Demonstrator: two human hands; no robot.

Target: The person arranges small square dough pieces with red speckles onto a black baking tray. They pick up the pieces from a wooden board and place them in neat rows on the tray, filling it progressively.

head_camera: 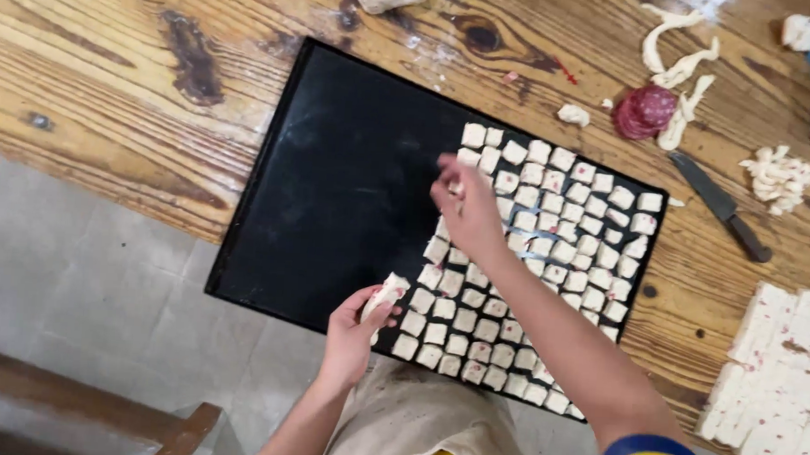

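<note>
Dough squares (pixel 552 235) dotted with red bits cover the right part of a black baking tray (pixel 333 187) that lies on a worn wooden table (pixel 109 55), set in close rows that run from the tray's near edge up toward its far corner. The left part of the tray is bare, so by the look of it somewhat under half of the tray is filled and the rest is yet to be covered. The right hand (pixel 466 208) hangs over the edge of the filled area, its fingertips drawn together in a pinch on what seems to be one small square, though motion blur makes that uncertain. The left hand (pixel 355 331) is at the tray's near edge, fingers curled round a small stack of cut pieces (pixel 385 296). A slab of cut dough (pixel 785 386) waits at the right of the table, well apart from the tray, and beyond the tray lie a knife (pixel 720 207), sliced red sausage (pixel 645 111) and scraps of dough (pixel 677 57)
</note>
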